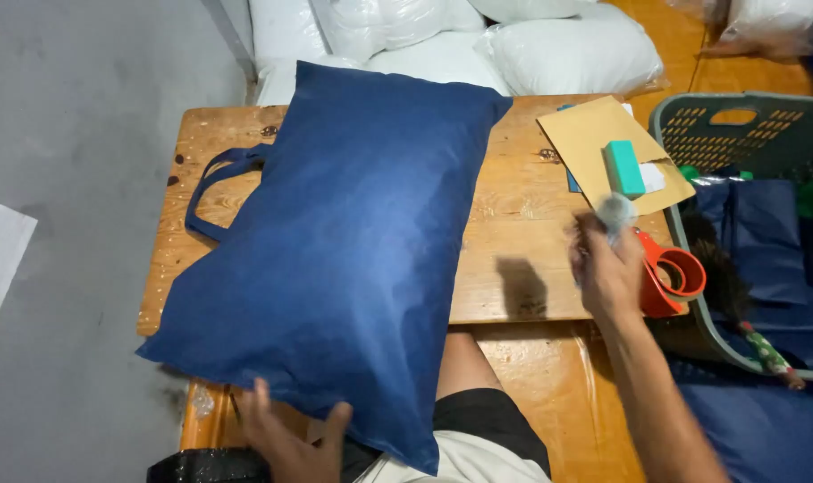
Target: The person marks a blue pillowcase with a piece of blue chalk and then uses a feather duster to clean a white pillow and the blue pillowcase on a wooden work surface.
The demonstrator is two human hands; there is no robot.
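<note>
My left hand (pixel 290 438) is nearest me, fingers spread flat against the near edge of the blue bag (pixel 344 250), steadying it without closing on it. The bag is stuffed full like a pillow and lies slantwise across the wooden table (pixel 513 233), its near corner hanging over the edge toward my lap, its handles (pixel 219 192) trailing off at the far left. So the filling looks done; I cannot tell whether the mouth is closed.

My right hand (pixel 607 268) is raised over the table's right side, fingers curled round something small and grey, too blurred to name. Just beside it lies an orange tape dispenser (pixel 670 277). Farther on sit a brown envelope (pixel 612 148) with a teal block (pixel 623 167) on it, a grey basket (pixel 746 134) holding more blue fabric, and white pillows (pixel 567 49) stacked beyond the table.
</note>
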